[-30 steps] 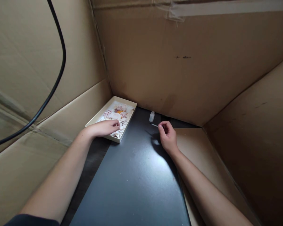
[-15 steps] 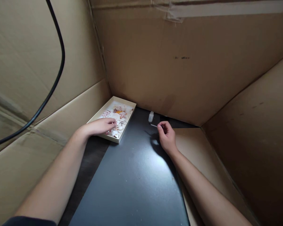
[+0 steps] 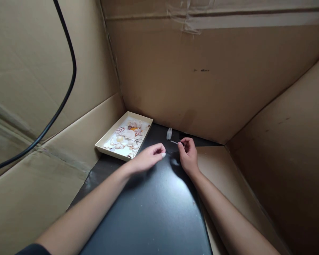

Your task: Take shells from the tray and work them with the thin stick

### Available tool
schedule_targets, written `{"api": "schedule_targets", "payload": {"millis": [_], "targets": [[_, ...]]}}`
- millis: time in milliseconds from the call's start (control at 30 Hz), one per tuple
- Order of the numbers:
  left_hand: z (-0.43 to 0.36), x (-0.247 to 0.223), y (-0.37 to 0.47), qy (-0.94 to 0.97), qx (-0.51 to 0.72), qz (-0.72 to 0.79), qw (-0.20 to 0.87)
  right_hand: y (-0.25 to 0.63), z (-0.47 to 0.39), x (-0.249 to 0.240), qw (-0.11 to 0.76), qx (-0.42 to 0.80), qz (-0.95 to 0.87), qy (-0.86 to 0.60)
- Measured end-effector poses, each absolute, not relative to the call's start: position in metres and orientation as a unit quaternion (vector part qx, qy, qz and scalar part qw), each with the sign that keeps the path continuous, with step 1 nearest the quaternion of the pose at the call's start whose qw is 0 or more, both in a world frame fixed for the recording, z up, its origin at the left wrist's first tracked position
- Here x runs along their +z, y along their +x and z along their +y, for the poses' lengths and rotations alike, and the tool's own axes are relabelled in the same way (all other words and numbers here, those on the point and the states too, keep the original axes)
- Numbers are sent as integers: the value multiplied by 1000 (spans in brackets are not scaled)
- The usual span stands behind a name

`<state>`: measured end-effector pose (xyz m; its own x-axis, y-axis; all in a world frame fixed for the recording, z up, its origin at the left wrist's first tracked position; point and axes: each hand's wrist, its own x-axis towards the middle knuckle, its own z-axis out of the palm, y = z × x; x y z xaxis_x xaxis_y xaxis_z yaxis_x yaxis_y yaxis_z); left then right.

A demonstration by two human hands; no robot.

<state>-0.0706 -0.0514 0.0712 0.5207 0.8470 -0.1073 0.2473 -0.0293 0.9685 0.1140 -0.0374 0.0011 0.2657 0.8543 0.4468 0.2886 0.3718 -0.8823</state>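
Note:
My left hand (image 3: 149, 156) is closed, pinching a small white seashell (image 3: 163, 155) between thumb and fingers above the dark tabletop. To its right, my right hand (image 3: 188, 154) is closed on a thin brush (image 3: 174, 142). The brush has a pale stem and a small dark tip pointing left; its other end is mostly hidden in my fingers. Just beyond the tip stands a small, whitish, see-through bottle (image 3: 169, 134) with no cap on it. Many shells (image 3: 129, 134), white, orange and reddish-striped, lie in a shallow cream box (image 3: 114, 154) behind my left hand.
Cardboard walls (image 3: 159, 78) enclose the dark table (image 3: 149, 212) at the back and sides. A black cable (image 3: 71, 76) hangs down on the left. A flat cardboard piece (image 3: 215, 163) lies on the right, under my right forearm.
My left hand has moved right, from over the shell box to near my right hand, and a white shell now shows in its fingertips. The right hand stays nearly in place.

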Motion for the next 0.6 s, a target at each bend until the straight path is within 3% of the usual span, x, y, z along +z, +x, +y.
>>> {"api": "schedule_targets", "payload": {"millis": [200,600], "targets": [[-71,29,-65,515,301,415,687,117,-31,5,616,218,-557,-512],[-70,17,-77,345,375,324,797,130,12,50,545,80,-658,-514]]}}
